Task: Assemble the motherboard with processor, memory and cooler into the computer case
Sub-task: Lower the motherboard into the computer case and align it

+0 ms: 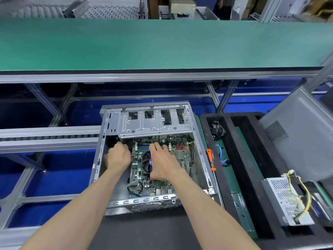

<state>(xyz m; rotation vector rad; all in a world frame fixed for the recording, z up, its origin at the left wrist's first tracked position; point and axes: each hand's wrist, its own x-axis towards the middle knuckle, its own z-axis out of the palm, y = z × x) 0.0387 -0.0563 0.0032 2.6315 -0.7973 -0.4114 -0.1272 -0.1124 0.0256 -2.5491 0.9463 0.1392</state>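
An open grey computer case [100, 159] lies flat in front of me. Inside it sits the green motherboard [180, 156], with memory slots near its far edge and a black cooler fan [146, 164] at its middle. My left hand [118, 156] grips the motherboard's left edge, fingers curled down by the case's left wall. Spread over the cooler is my right hand [163, 162], its fingers reaching the memory slots and its thumb pressing the board near the cooler's front. The processor is hidden under the cooler.
To the right of the case, a black foam tray [252, 159] holds an orange-handled screwdriver [210, 158], a blue cable [220, 154], a small fan [217, 129] and a power supply [286, 199]. A grey case side panel [302, 134] leans at far right. A green conveyor [162, 44] runs behind.
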